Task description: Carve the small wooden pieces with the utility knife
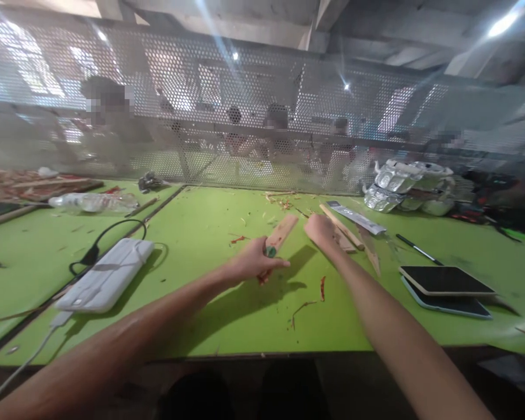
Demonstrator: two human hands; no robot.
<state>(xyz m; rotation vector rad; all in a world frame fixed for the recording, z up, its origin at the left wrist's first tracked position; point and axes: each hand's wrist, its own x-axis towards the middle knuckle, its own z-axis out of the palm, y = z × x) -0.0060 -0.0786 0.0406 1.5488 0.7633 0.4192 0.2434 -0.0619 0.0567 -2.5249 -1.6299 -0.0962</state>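
Observation:
In the middle of the green table, my left hand [252, 260] is closed around a flat, pale wooden piece [283, 230]. Its thumb sticks out to the right, and a small green item [270, 251] shows beside the wood at the fingers. My right hand [321, 232] is curled low over the table, back of the hand toward me. A thin dark sliver [301, 212] lies at its far side; what its fingers hold, if anything, is hidden. Right beside this hand lie a wooden strip [342, 226] and a pointed wooden piece [370, 251].
A white power bank [107, 274] with cables and a plastic bottle [98, 202] lie left. Rightward are a grey packet [356, 217], a pen [419, 249], two stacked phones [447, 281] and foil-like bundles [402, 185]. Red scraps [322, 289] dot the table. A perforated screen [254, 87] stands behind.

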